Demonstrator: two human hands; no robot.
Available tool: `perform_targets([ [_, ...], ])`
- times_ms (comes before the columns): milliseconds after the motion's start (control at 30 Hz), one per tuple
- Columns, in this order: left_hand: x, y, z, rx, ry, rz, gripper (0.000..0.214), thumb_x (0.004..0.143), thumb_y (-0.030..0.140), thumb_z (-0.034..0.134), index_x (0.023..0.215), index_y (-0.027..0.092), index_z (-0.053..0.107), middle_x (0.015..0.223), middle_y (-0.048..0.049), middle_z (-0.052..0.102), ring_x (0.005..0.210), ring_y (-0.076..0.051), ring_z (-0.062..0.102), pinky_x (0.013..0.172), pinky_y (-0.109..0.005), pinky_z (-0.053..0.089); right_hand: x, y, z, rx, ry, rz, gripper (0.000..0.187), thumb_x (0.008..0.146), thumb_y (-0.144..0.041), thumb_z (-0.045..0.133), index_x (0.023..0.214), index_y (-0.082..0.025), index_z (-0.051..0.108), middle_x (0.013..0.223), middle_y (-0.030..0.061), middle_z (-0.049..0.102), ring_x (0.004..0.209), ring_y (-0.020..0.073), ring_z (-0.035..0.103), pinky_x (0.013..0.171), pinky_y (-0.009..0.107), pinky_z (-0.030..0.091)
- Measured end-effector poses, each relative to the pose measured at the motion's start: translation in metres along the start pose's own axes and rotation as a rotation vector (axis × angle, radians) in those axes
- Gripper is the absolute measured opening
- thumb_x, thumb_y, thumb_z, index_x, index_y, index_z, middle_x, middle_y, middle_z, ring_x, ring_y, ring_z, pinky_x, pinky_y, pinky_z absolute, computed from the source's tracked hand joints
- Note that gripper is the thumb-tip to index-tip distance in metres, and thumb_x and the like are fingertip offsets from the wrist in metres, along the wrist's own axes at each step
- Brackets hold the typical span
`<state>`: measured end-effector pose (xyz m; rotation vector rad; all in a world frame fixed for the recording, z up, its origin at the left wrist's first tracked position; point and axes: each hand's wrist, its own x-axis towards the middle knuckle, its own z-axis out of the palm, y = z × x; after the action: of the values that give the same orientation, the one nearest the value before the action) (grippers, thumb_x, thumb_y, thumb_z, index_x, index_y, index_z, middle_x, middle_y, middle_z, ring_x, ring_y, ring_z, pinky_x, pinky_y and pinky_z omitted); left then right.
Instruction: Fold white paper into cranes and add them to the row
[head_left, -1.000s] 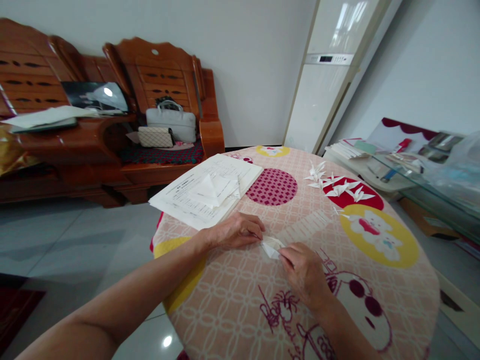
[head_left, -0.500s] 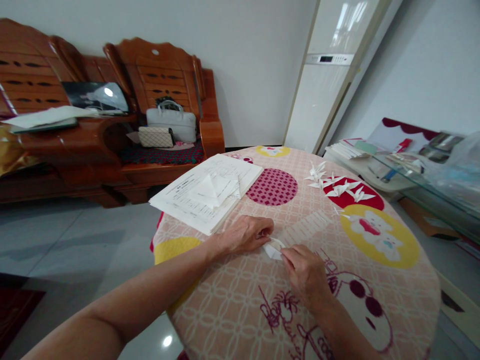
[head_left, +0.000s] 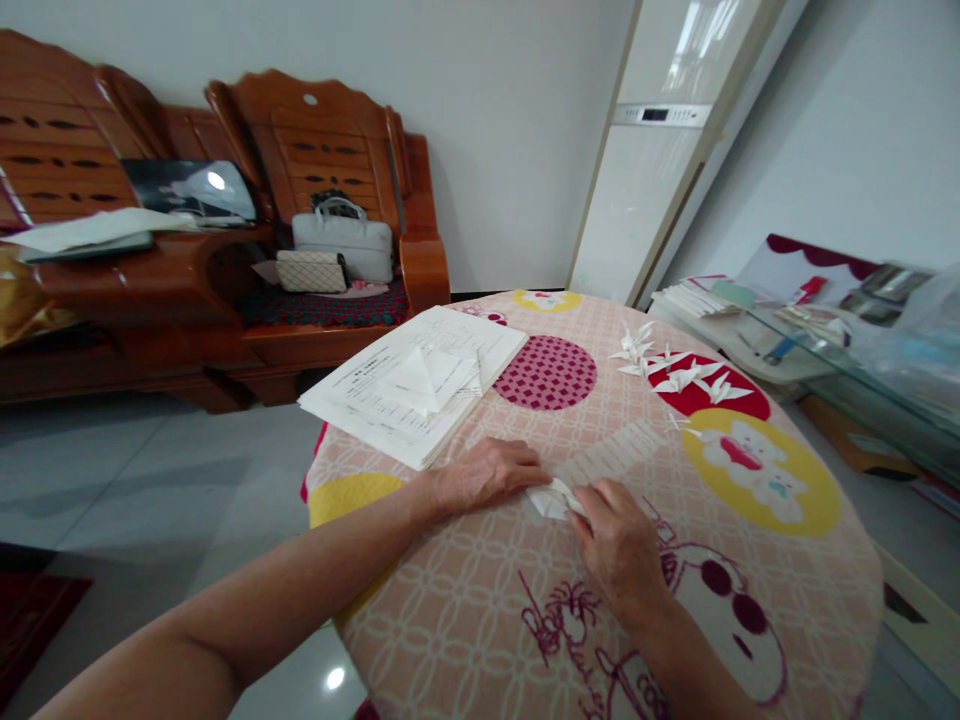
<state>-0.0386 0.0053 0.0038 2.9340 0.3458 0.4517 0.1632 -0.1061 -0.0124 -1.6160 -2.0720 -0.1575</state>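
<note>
Between my two hands a small folded piece of white paper lies low over the tablecloth. My left hand is closed at its left end, fingers bent and pressed on the paper. From the right, my right hand pinches the other end between thumb and fingers. Just beyond them rests a flat printed paper strip. Several finished white paper cranes sit farther back on the right. To the left, folded paper pieces lie on a stack of printed sheets.
A round table with a patterned tablecloth fills the middle. On the right, a glass-topped stand holds papers and a plastic bag. Behind on the left is a wooden sofa with a grey handbag. A tall white air conditioner stands at the back.
My left fingers have uncurled somewhat and flattened onto the paper's left end. The raised paper edge between my hands now lies flatter, and my right hand has shifted slightly.
</note>
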Motion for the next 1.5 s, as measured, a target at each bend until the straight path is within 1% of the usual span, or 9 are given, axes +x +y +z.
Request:
perform_targets([
  [200, -0.001, -0.002, 0.001, -0.003, 0.010, 0.006, 0.025, 0.090, 0.012, 0.050, 0.110, 0.018, 0.065, 0.098, -0.0092, 0.067, 0.093, -0.019, 0.061, 0.079, -0.027, 0.046, 0.000, 0.000, 0.002, 0.169, -0.077, -0.050, 0.025, 0.083, -0.004, 0.052, 0.101, -0.013, 0.065, 0.096, 0.0111, 0.064, 0.090, 0.0248, 0.055, 0.079, 0.035, 0.048],
  [600, 0.006, 0.008, -0.004, 0.008, -0.019, 0.012, 0.025, 0.089, 0.013, 0.052, 0.109, 0.017, 0.066, 0.100, -0.0086, 0.067, 0.092, -0.018, 0.061, 0.078, -0.027, 0.046, 0.000, 0.001, 0.000, 0.217, -0.104, -0.096, 0.023, 0.085, -0.004, 0.048, 0.087, -0.014, 0.068, 0.099, 0.0123, 0.067, 0.092, 0.0245, 0.057, 0.081, 0.036, 0.049],
  [700, 0.007, 0.009, -0.003, -0.002, -0.007, 0.013, 0.025, 0.088, 0.012, 0.052, 0.108, 0.018, 0.066, 0.099, -0.0087, 0.067, 0.091, -0.018, 0.061, 0.078, -0.027, 0.047, 0.001, 0.005, -0.003, 0.290, -0.093, -0.023, 0.019, 0.084, -0.008, 0.052, 0.084, -0.015, 0.069, 0.092, 0.0100, 0.068, 0.087, 0.0222, 0.059, 0.079, 0.033, 0.049],
  [767, 0.006, 0.008, -0.003, -0.018, 0.000, 0.014, 0.025, 0.088, 0.012, 0.052, 0.108, 0.018, 0.066, 0.101, -0.0095, 0.068, 0.093, -0.019, 0.061, 0.079, -0.028, 0.047, 0.002, 0.009, -0.004, 0.325, -0.093, 0.067, 0.015, 0.081, -0.011, 0.058, 0.090, -0.015, 0.069, 0.087, 0.0082, 0.068, 0.081, 0.0208, 0.061, 0.075, 0.031, 0.049],
  [867, 0.002, 0.006, 0.001, -0.077, 0.024, 0.004, 0.025, 0.088, 0.011, 0.051, 0.107, 0.019, 0.066, 0.105, -0.0105, 0.067, 0.097, -0.020, 0.060, 0.082, -0.030, 0.046, 0.004, 0.012, -0.006, 0.288, -0.120, 0.168, 0.023, 0.073, -0.013, 0.065, 0.095, -0.015, 0.069, 0.082, 0.0058, 0.066, 0.073, 0.0198, 0.060, 0.067, 0.029, 0.047],
  [1133, -0.001, 0.010, 0.006, -0.206, 0.043, -0.152, 0.027, 0.088, 0.009, 0.046, 0.111, 0.016, 0.060, 0.100, -0.0092, 0.064, 0.095, -0.019, 0.058, 0.085, -0.029, 0.044, 0.016, 0.006, -0.015, 0.367, -0.318, 0.394, 0.016, 0.068, -0.017, 0.065, 0.082, -0.018, 0.072, 0.060, -0.0006, 0.061, 0.055, 0.0156, 0.055, 0.052, 0.024, 0.038],
  [1333, -0.001, 0.008, 0.003, -0.260, 0.051, -0.171, 0.027, 0.089, 0.008, 0.045, 0.110, 0.015, 0.060, 0.103, -0.0098, 0.062, 0.098, -0.018, 0.057, 0.086, -0.027, 0.044, 0.018, 0.012, -0.017, 0.422, -0.379, 0.442, 0.007, 0.065, -0.023, 0.068, 0.069, -0.017, 0.067, 0.055, -0.0016, 0.061, 0.051, 0.0139, 0.054, 0.047, 0.023, 0.035],
  [1433, -0.002, 0.007, 0.004, -0.268, 0.060, -0.179, 0.028, 0.088, 0.008, 0.045, 0.111, 0.015, 0.060, 0.105, -0.0101, 0.062, 0.099, -0.019, 0.057, 0.087, -0.028, 0.045, 0.015, 0.016, -0.011, 0.604, -0.366, 0.494, 0.010, 0.065, -0.025, 0.068, 0.065, -0.016, 0.063, 0.057, -0.0008, 0.063, 0.051, 0.0138, 0.056, 0.045, 0.022, 0.037],
  [1500, -0.002, 0.007, 0.004, -0.270, 0.069, -0.182, 0.028, 0.089, 0.009, 0.046, 0.111, 0.015, 0.061, 0.105, -0.0102, 0.063, 0.099, -0.019, 0.057, 0.087, -0.029, 0.045, 0.013, 0.016, -0.007, 0.820, -0.350, 0.598, 0.020, 0.066, -0.029, 0.070, 0.079, -0.015, 0.065, 0.063, -0.0001, 0.066, 0.049, 0.0140, 0.058, 0.041, 0.021, 0.040],
])
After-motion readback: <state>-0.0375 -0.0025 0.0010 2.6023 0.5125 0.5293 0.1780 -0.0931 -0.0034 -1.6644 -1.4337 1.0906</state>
